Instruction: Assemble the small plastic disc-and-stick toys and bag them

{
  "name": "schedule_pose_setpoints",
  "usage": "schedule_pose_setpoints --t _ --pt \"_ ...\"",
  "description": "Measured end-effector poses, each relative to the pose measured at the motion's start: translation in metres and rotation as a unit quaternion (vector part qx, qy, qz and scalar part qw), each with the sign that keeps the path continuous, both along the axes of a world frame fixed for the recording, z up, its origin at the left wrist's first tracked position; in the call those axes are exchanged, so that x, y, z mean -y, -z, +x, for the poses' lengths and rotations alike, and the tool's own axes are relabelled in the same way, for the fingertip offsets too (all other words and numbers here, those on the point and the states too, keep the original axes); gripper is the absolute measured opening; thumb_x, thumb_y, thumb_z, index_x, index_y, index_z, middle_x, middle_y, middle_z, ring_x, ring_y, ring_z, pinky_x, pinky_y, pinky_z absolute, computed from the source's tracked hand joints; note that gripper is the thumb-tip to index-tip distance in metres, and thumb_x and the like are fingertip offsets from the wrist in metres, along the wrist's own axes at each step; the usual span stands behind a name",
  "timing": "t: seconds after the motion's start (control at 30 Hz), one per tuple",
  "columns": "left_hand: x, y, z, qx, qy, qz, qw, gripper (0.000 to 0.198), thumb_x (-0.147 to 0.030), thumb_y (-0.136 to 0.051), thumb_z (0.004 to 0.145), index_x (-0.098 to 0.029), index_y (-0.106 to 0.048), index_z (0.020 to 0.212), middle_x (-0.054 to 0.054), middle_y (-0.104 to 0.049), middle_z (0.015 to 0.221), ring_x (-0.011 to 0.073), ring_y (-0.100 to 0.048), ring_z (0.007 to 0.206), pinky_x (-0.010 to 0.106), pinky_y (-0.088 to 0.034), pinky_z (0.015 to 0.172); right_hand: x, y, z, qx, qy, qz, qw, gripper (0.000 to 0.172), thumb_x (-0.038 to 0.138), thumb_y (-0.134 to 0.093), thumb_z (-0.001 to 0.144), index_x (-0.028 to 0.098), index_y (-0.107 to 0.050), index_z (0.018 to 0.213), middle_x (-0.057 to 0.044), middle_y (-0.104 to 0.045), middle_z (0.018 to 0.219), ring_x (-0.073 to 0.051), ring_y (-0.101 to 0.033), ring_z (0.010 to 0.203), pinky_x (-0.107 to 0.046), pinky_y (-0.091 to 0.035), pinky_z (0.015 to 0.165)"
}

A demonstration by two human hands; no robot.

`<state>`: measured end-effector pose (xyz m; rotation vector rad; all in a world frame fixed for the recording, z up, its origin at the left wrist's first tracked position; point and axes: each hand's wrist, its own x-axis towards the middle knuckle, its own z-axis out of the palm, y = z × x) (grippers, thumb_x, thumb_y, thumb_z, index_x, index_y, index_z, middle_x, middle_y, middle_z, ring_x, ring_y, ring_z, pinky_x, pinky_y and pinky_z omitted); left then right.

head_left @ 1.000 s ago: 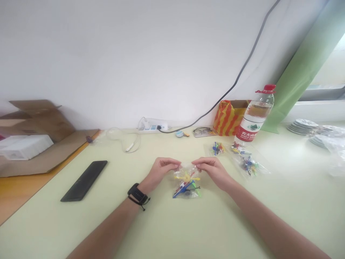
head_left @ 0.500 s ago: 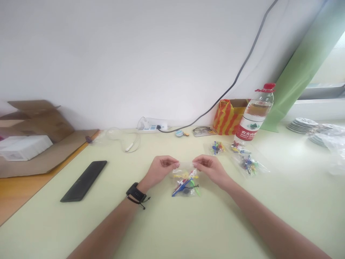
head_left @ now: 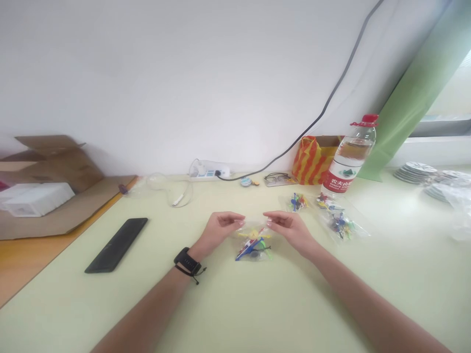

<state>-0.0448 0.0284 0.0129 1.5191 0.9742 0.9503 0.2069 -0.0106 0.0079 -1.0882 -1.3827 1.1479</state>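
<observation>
A small clear plastic bag point(head_left: 253, 247) of colourful plastic toy parts, blue, red, yellow, white and green, lies on the table in front of me. At the bag's upper left corner is my left hand point(head_left: 223, 230), its thumb and forefinger slightly apart. My right hand point(head_left: 289, 229) is at the upper right corner, with a small gap between thumb and forefinger. The bag's transparent top edge is hard to see, so contact with the fingertips is unclear. A black watch point(head_left: 188, 261) and a cord are on my left wrist.
Similar bags of parts point(head_left: 298, 201) point(head_left: 342, 225) lie to the right, near a water bottle point(head_left: 348, 166) and a striped bag point(head_left: 312, 159). On the left are a black flat case point(head_left: 117, 245) and a cardboard box point(head_left: 69, 206). A power strip point(head_left: 209, 170) and glasses point(head_left: 277, 177) sit by the wall.
The thumb and forefinger of each hand have parted slightly. The bag of toy parts lies a little flatter, its lower edge farther from me. The view has shifted slightly.
</observation>
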Motion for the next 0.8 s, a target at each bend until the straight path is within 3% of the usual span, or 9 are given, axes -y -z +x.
schedule_pose_setpoints --t 0.07,0.23,0.63,0.8 --pt "0.000 0.000 0.001 -0.008 0.006 0.012 1.000 0.036 -0.037 -0.082 0.080 -0.017 -0.079 0.109 0.010 -0.078 0.103 0.0227 -0.071 0.095 0.032 -0.056 0.086 -0.001 0.002 -0.001 0.026 0.001 0.014 1.000 0.029 0.040 -0.078 0.081 0.021 -0.079 0.103 -0.007 -0.077 0.094 -0.022 -0.069 0.086 -0.036 -0.054 0.082" --pt "-0.001 -0.002 0.001 -0.051 0.014 0.065 0.996 0.024 -0.038 -0.079 0.083 -0.015 -0.078 0.091 0.008 -0.077 0.093 0.0192 -0.069 0.084 0.030 -0.055 0.079 -0.003 0.007 -0.001 0.057 0.004 0.037 0.998 0.023 0.041 -0.074 0.084 0.019 -0.077 0.091 -0.008 -0.077 0.092 -0.023 -0.070 0.084 -0.037 -0.054 0.080" --pt "-0.001 0.000 -0.004 0.008 0.010 0.003 1.000 0.020 -0.033 -0.083 0.078 -0.016 -0.082 0.088 0.009 -0.079 0.090 0.0208 -0.071 0.084 0.029 -0.055 0.077 0.002 -0.002 0.004 0.055 -0.024 0.070 0.996 0.023 0.042 -0.071 0.087 0.021 -0.081 0.086 -0.009 -0.077 0.092 -0.023 -0.069 0.086 -0.036 -0.053 0.077" --pt "0.002 -0.002 -0.001 0.027 0.018 0.006 0.999 0.023 -0.032 -0.087 0.074 -0.015 -0.080 0.088 0.007 -0.076 0.088 0.0188 -0.069 0.083 0.028 -0.055 0.078 0.004 -0.008 -0.001 0.082 -0.036 0.027 0.996 0.033 0.049 -0.070 0.087 0.019 -0.077 0.101 -0.007 -0.076 0.090 -0.022 -0.067 0.081 -0.034 -0.053 0.074"
